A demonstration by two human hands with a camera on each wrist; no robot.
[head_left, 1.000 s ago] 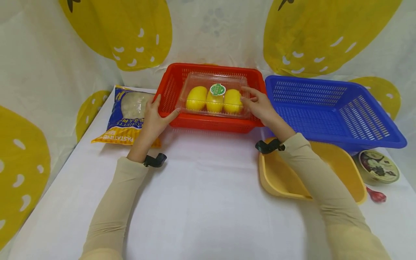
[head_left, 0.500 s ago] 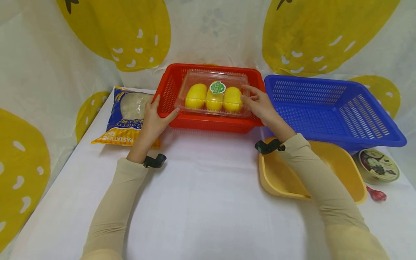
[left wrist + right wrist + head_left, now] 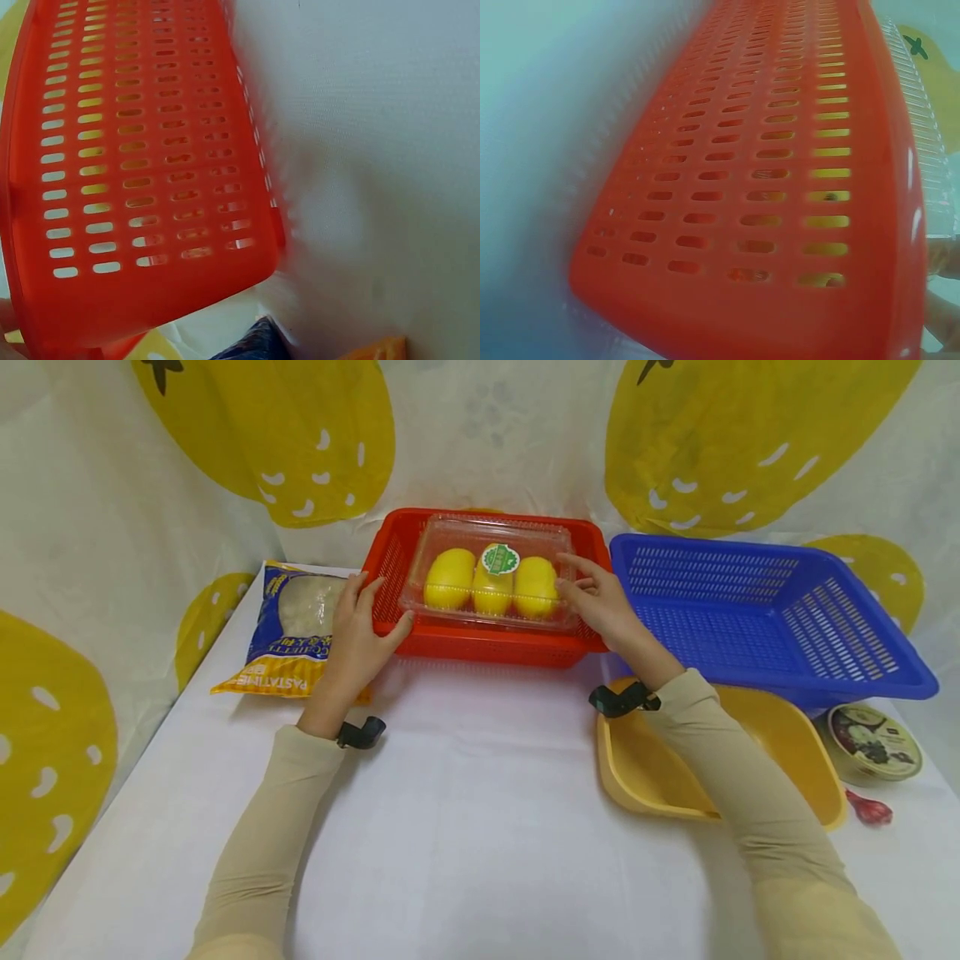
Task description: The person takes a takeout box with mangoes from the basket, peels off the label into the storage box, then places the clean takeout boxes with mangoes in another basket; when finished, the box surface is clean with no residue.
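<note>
A clear plastic box [image 3: 540, 537] with a green-and-white sticker holds yellow lemon-like fruits [image 3: 450, 578]. It sits, tilted a little, within and across the front rim of the red basket [image 3: 480, 647]. My left hand [image 3: 358, 631] is at the basket's left front corner, fingers spread, its thumb tip close to the box's near left corner. Over the right end of the box lies my right hand [image 3: 602, 602], its loosely bent fingers at the box; whether they touch it I cannot tell. Both wrist views mostly show the basket's slotted front wall [image 3: 135, 161].
A blue basket [image 3: 720, 643] stands right of the red one. Before it are a yellow bin [image 3: 645, 777], a round lidded tub [image 3: 873, 743] and a small red item [image 3: 870, 808]. A blue-and-yellow pasta bag [image 3: 281, 647] lies at the left. Patterned cloth hangs behind.
The box has shifted slightly back and to the left, settling at a changed tilt. My left fingers have shifted slightly at the basket's corner; my right hand has barely moved.
</note>
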